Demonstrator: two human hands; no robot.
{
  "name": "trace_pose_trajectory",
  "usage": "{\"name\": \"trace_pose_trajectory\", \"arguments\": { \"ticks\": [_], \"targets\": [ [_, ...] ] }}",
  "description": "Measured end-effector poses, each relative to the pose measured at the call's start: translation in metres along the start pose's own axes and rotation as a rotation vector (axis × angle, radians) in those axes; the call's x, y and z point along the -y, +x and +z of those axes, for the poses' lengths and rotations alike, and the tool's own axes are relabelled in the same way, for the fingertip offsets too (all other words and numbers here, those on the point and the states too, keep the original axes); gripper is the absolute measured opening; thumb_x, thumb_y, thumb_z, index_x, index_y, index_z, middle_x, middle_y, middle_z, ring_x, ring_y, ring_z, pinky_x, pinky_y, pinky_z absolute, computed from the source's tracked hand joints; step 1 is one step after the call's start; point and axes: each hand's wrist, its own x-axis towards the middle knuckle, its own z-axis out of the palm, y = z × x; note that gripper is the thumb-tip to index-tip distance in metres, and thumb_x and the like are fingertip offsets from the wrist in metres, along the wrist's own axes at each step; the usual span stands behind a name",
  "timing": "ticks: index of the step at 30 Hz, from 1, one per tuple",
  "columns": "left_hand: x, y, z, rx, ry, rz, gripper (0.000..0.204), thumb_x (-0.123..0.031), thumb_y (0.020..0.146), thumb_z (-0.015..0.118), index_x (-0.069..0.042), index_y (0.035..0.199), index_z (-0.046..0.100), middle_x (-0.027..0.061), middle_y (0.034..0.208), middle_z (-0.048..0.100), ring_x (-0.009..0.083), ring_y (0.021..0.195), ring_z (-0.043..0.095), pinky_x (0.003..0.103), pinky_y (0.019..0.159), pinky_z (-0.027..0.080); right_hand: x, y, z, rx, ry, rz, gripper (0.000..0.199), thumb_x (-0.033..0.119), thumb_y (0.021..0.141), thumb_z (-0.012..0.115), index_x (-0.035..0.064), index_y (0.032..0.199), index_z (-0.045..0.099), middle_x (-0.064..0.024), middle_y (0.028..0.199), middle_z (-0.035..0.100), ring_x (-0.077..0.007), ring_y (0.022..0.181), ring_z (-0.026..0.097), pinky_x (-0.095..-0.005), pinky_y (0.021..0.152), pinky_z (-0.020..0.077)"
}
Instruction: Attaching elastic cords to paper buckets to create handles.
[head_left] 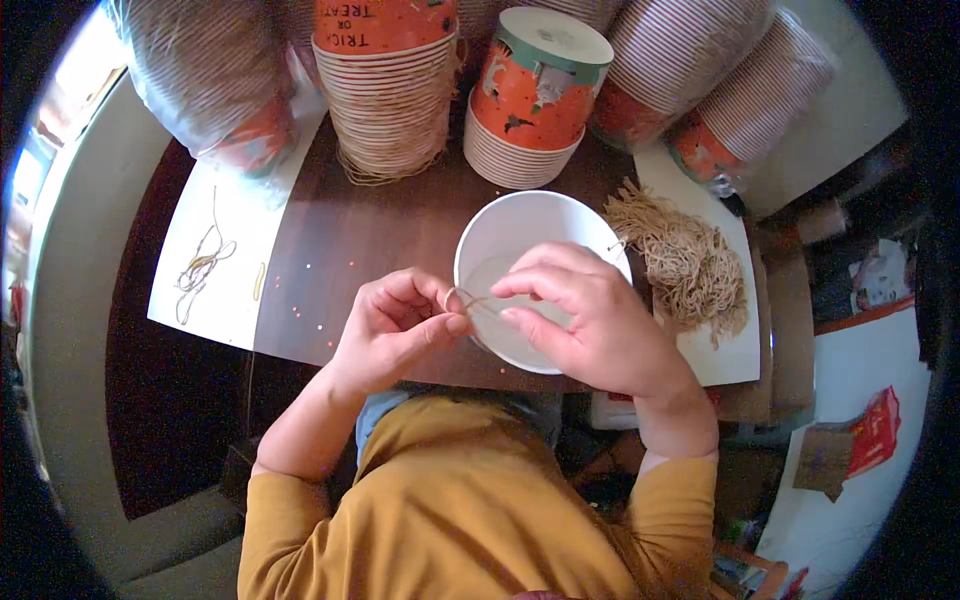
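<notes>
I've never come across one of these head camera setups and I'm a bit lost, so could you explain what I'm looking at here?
There's no machine here: a person works with two bare hands. The single picture comes from a wide fisheye camera on the person's head, looking down, so straight edges bend and picture left is the person's left.

The left hand pinches a thin tan cord. The right hand is beside it, thumb and index finger apart; whether it touches the cord, I can't tell. Behind them is an open white bucket.

On the brown table, a tangled pile of tan cord lies at the right, and stacked orange buckets stand along the far side.
</notes>
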Motion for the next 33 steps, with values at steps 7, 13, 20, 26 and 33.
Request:
{"name": "trace_pose_trajectory", "arguments": {
  "ticks": [7,13,20,26,33],
  "targets": [
    [-0.006,0.003,0.005,0.054,0.019,-0.028,0.01,-0.002,0.087,0.065,0.0,0.095,0.059,0.006,0.093,0.066,0.0103,0.086,0.062,0.024,0.078,0.05,0.004,0.001,0.014,-0.097,-0.188,-0.083,0.024,0.004,0.07,0.071,0.0062,0.091,0.062,-0.0084,0.092,0.058,-0.0262,0.085,0.058,-0.0365,0.077,0.0464],
    [-0.006,0.005,0.004,0.066,0.025,-0.033,0.01,-0.001,0.086,0.065,0.0,0.094,0.06,0.0064,0.093,0.066,0.0109,0.087,0.063,0.024,0.079,0.05,-0.001,0.002,0.017,-0.058,-0.254,-0.158,0.015,0.01,0.072,0.068,0.0088,0.085,0.06,-0.0068,0.083,0.053,-0.0271,0.082,0.054,-0.0402,0.074,0.0423],
    [-0.017,-0.006,0.025,-0.05,0.743,0.29,0.01,0.003,0.08,0.066,-0.002,0.088,0.063,0.0062,0.085,0.067,0.0112,0.079,0.062,0.025,0.068,0.05,0.038,-0.025,0.029,-0.178,-0.386,0.0,0.016,0.01,0.08,0.066,0.0057,0.088,0.054,-0.008,0.072,0.049,-0.0252,0.057,0.057,-0.0363,0.05,0.0472],
    [0.011,-0.008,0.031,-0.17,0.451,0.305,0.009,0.006,0.082,0.063,0.0,0.089,0.061,0.0069,0.088,0.066,0.0099,0.079,0.06,0.025,0.067,0.049,0.055,-0.038,0.063,-0.346,-0.375,0.172,0.015,0.001,0.078,0.068,0.0026,0.089,0.057,-0.0099,0.073,0.057,-0.026,0.06,0.06,-0.0349,0.053,0.0484],
    [0.036,-0.001,0.031,-0.231,0.095,0.164,0.013,0.008,0.082,0.064,0.0,0.091,0.06,0.0084,0.093,0.066,0.0134,0.088,0.061,0.026,0.077,0.049,0.024,-0.043,0.069,-0.421,-0.421,0.199,0.017,-0.001,0.078,0.066,0.0013,0.094,0.059,-0.0114,0.081,0.062,-0.0269,0.069,0.064,-0.035,0.059,0.0517]
  ]
}}
